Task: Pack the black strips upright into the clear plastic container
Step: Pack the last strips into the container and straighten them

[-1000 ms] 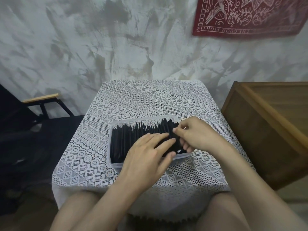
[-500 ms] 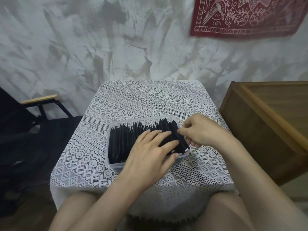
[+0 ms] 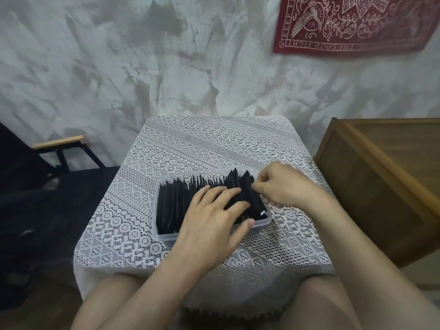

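A clear plastic container (image 3: 164, 235) sits on the near half of a small table (image 3: 214, 144) covered with a white lace cloth. It is packed with black strips (image 3: 176, 201) standing on edge in one long row from its left end to its right. Their pointed tops poke above the rim, and the ones at the right end stand tallest and lean a little.

The left hand (image 3: 214, 217) lies flat across the tops of the strips in the right half of the row. Its fingers are straight and slightly spread, gripping nothing, and the thumb reaches down to the near rim of the container.

The right hand (image 3: 283, 186) is at the right end of the container with its fingers curled. Thumb and forefinger pinch the upper edge of the outermost strips there.

A wooden cabinet (image 3: 381, 182) stands just right of the table, and a dark chair with a pale wooden armrest (image 3: 59, 141) stands to its left. A red printed cloth (image 3: 352, 22) hangs on the mottled grey wall behind.
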